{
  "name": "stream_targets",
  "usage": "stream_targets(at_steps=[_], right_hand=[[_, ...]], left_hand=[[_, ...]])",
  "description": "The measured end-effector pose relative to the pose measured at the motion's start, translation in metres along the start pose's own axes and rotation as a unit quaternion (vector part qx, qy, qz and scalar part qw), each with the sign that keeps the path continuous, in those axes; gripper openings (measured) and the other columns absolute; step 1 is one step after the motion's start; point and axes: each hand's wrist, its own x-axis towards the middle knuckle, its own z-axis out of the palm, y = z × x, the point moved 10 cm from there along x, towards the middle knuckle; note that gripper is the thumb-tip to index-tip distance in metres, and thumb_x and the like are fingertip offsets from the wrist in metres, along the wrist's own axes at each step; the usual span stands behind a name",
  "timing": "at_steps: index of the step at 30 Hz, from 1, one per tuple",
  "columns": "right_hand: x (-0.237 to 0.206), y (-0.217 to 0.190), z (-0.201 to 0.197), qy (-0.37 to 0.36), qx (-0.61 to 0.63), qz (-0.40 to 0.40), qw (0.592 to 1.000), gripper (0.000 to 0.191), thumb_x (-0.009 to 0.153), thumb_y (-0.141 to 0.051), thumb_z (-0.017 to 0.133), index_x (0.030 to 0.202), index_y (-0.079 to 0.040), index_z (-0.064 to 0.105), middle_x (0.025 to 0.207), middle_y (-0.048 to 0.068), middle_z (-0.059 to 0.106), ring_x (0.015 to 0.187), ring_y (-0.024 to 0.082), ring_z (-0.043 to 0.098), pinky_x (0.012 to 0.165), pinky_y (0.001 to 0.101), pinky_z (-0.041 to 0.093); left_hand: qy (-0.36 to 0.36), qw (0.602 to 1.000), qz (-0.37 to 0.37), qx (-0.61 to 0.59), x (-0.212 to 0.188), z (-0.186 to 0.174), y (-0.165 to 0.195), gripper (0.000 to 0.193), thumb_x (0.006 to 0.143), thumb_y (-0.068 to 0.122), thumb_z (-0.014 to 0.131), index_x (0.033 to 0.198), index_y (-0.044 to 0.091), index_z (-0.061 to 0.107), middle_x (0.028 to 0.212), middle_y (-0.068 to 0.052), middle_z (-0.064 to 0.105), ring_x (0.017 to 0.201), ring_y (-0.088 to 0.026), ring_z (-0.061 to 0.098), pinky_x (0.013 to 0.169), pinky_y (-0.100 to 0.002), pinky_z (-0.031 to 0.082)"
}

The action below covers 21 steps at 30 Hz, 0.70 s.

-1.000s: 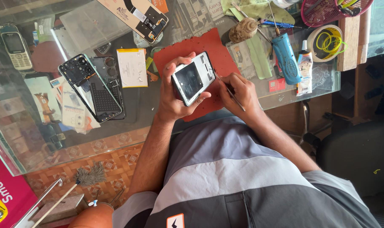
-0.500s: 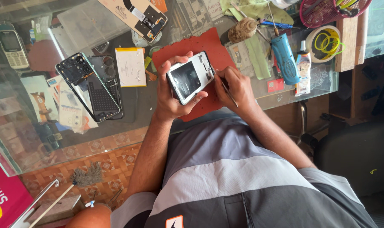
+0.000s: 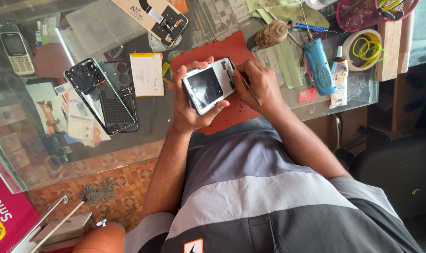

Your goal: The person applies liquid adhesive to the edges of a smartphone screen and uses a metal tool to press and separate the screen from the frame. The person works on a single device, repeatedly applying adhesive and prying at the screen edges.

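My left hand (image 3: 187, 100) grips an opened phone frame (image 3: 209, 85), silvery white with a dark rectangular recess, tilted above a red work mat (image 3: 222, 49). My right hand (image 3: 259, 84) is closed on a thin dark tool (image 3: 248, 88) whose tip touches the frame's right end. Both forearms reach up from my grey shirt to the glass table (image 3: 49, 154).
On the glass lie a disassembled black phone body (image 3: 98, 96), a pale yellow battery (image 3: 146, 74), an old keypad phone (image 3: 16, 47), a blue tool (image 3: 318, 65), a small glue bottle (image 3: 339, 77), a tape roll (image 3: 360, 49) and a pink basket (image 3: 363, 14). A brush (image 3: 89, 194) lies below.
Both hands and the phone frame kept their hold. The camera view shifted slightly, and the right hand's tool stayed at the frame's right end.
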Motion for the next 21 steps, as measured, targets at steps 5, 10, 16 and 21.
stream_targets(at_steps=[5, 10, 16, 21], right_hand=[[-0.002, 0.007, 0.003, -0.022, 0.010, 0.037, 0.999, 0.012, 0.093, -0.005, 0.072, 0.091, 0.000, 0.061, 0.079, 0.016, 0.066, 0.066, 0.033, 0.067, 0.060, 0.0411, 0.051], [-0.002, 0.004, 0.006, 0.013, 0.003, 0.013, 1.000, 0.009, 0.099, -0.004, 0.070, 0.100, -0.001, 0.061, 0.087, 0.015, 0.068, 0.073, 0.034, 0.069, 0.063, 0.0413, 0.053], [-0.004, -0.003, 0.006, 0.020, -0.027, -0.052, 0.998, 0.011, 0.100, -0.003, 0.072, 0.108, -0.001, 0.065, 0.097, 0.013, 0.068, 0.076, 0.034, 0.070, 0.064, 0.0402, 0.054], [0.006, -0.002, 0.004, 0.002, 0.011, -0.081, 0.997, 0.016, 0.101, -0.002, 0.074, 0.113, 0.000, 0.064, 0.097, 0.014, 0.067, 0.078, 0.033, 0.070, 0.065, 0.0404, 0.054]], left_hand=[[0.004, 1.000, -0.007, -0.004, -0.004, -0.001, 0.001, 0.112, 0.089, 0.017, 0.091, 0.166, 0.023, 0.011, 0.152, -0.016, 0.046, 0.142, -0.038, 0.053, 0.121, -0.050, 0.049], [0.014, 1.000, -0.015, -0.021, -0.003, -0.003, -0.001, 0.111, 0.090, 0.015, 0.090, 0.167, 0.023, 0.010, 0.147, -0.015, 0.045, 0.142, -0.037, 0.052, 0.123, -0.051, 0.048], [0.016, 1.000, -0.019, -0.017, -0.003, -0.004, 0.001, 0.107, 0.093, 0.009, 0.084, 0.168, 0.020, 0.007, 0.148, -0.016, 0.044, 0.144, -0.037, 0.051, 0.124, -0.050, 0.046], [0.015, 1.000, -0.018, -0.007, 0.003, -0.007, 0.000, 0.109, 0.094, 0.010, 0.084, 0.168, 0.018, 0.005, 0.147, -0.016, 0.045, 0.143, -0.035, 0.052, 0.124, -0.049, 0.044]])
